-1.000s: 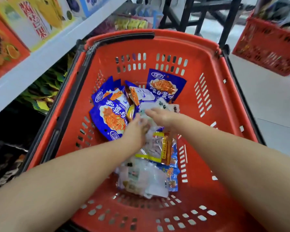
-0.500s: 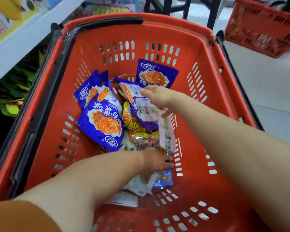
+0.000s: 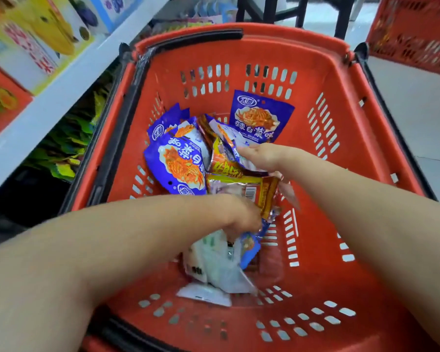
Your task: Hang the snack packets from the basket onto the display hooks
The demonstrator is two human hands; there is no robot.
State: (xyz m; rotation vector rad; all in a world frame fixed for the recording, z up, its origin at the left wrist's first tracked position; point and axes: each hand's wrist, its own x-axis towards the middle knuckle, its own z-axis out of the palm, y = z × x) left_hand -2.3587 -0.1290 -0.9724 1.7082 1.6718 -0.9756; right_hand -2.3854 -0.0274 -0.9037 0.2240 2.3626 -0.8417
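Observation:
A red plastic basket point(image 3: 323, 153) holds several snack packets. Blue packets point(image 3: 181, 161) lie at the left and one leans on the far wall point(image 3: 261, 118). A yellow-orange packet point(image 3: 241, 189) lies across the middle, and pale translucent packets point(image 3: 214, 265) lie near me. My left hand point(image 3: 241, 214) reaches in from the left with its fingers buried among the blue and pale packets beneath the yellow one; what it holds is hidden. My right hand point(image 3: 262, 156) grips the edge of a packet in the middle pile, fingers curled over it.
A white shelf point(image 3: 48, 107) with colourful boxes runs along the left, green packets below it. A second red basket point(image 3: 412, 36) stands at the far right on the pale floor. Black frame legs point(image 3: 267, 8) stand behind the basket.
My left hand has stayed low in the near pile. My right hand has kept its hold in the middle pile. The view has shifted slightly.

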